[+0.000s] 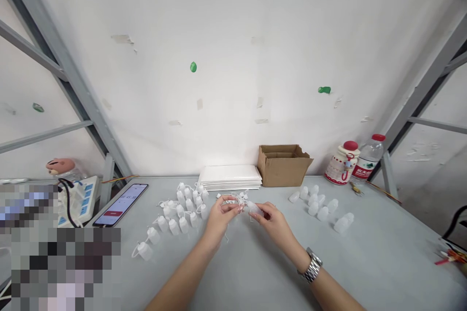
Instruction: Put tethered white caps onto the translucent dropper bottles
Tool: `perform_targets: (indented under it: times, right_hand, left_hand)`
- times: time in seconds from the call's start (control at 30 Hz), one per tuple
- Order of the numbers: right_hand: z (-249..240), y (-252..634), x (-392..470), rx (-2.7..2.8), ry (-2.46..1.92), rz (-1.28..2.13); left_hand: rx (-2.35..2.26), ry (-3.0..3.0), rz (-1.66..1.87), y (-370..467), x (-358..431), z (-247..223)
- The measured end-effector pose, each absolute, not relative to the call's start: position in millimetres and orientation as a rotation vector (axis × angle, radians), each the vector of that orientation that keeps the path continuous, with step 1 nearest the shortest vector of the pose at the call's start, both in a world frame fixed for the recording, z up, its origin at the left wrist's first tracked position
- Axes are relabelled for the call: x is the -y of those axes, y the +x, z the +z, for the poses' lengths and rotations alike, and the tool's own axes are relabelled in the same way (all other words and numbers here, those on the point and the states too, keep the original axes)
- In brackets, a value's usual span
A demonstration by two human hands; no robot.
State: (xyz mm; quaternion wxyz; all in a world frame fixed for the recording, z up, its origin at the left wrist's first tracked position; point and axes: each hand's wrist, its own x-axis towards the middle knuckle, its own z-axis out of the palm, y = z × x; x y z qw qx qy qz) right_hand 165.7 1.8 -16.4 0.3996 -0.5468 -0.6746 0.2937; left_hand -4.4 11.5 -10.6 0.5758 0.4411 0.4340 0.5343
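Our right hand closes thumb and fingers round a small translucent bottle, held above the grey table; our left hand, its fingers pinched together beside it, grips a small white piece too blurred to make out. To our left stand capped bottles, to our right uncapped bottles, and beyond our hands a white stack beside an open cardboard box

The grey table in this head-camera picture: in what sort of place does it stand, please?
Probably a small workshop: many small translucent white plastic bottles are on the grey table, with an open brown cardboard box by the wall and grey metal beams on both sides.
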Motion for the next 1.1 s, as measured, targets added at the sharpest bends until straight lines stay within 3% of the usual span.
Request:
perform_targets:
  times: [0.83,1.1]
  right_hand:
    - [-14,156,5,1.789,-1.353,0.804]
    - [-14,155,1,1.304,-1.147,1.426]
  left_hand:
    - [-1.018,1.171,1.112,-2,-10,-8]
    - [-0.857,1.19,1.075,-4,-10,-10]
